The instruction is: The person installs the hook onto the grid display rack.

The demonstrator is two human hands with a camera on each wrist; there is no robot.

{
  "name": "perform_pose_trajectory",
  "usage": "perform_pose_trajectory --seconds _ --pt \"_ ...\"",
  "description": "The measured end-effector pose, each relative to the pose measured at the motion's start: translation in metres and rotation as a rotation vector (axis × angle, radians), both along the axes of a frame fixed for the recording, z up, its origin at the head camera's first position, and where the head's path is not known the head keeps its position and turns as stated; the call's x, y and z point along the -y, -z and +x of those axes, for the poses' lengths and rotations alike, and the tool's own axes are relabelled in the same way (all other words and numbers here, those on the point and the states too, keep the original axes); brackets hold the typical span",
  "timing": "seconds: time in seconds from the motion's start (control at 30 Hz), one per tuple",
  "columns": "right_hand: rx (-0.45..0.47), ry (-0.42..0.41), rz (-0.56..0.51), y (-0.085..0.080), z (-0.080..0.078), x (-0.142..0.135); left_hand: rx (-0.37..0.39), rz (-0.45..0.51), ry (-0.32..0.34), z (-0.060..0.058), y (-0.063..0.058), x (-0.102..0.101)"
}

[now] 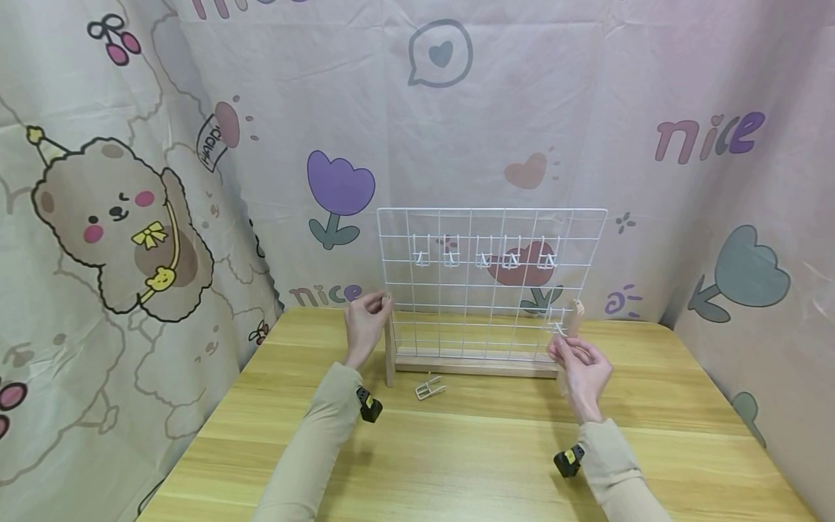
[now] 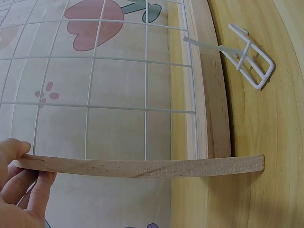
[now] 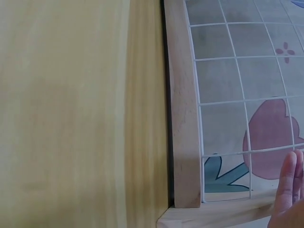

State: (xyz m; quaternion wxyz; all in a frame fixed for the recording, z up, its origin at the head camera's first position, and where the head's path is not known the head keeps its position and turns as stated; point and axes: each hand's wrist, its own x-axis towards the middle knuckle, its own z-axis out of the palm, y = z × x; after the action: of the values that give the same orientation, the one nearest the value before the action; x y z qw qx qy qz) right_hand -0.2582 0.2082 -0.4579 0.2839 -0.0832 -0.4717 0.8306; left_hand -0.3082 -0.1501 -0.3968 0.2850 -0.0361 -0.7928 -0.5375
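Note:
A white wire grid panel stands upright in a wooden base. My left hand holds the top of the left wooden post, thumb on one side and fingers on the other in the left wrist view. At the grid's lower right, my right hand pinches a small white wire hook against or close to the wires. Fingertips of this hand show beside the grid in the right wrist view, where the hook is hidden. Several white hooks hang in a row on the upper grid.
One loose white double-pronged hook lies on the wood-grain table, in front of the base near the left post. The right post rises behind the right hand. A printed curtain hangs behind and at both sides.

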Motion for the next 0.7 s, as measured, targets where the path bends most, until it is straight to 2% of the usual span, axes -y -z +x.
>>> perform_pose_trajectory --seconds 0.07,0.13,0.23,0.33,0.53,0.7 --pt "0.027 -0.031 0.018 0.001 0.001 0.001 0.002 -0.001 0.001 0.0 0.0 0.0" --pt "0.072 -0.077 0.085 0.001 0.003 0.003 0.006 -0.001 0.002 0.0 0.0 0.0" --pt "0.146 -0.18 0.253 0.003 0.005 0.009 0.01 -0.003 -0.004 0.0 0.0 0.001" --pt "0.167 -0.285 0.436 0.006 0.005 0.022 0.009 -0.008 -0.013 0.0 -0.001 0.001" --pt "0.137 -0.501 0.682 0.014 0.002 0.061 0.004 -0.014 -0.014 0.0 -0.001 0.001" --pt "0.082 -0.672 0.766 0.021 0.001 0.091 0.005 -0.004 0.0 0.001 -0.001 0.0"
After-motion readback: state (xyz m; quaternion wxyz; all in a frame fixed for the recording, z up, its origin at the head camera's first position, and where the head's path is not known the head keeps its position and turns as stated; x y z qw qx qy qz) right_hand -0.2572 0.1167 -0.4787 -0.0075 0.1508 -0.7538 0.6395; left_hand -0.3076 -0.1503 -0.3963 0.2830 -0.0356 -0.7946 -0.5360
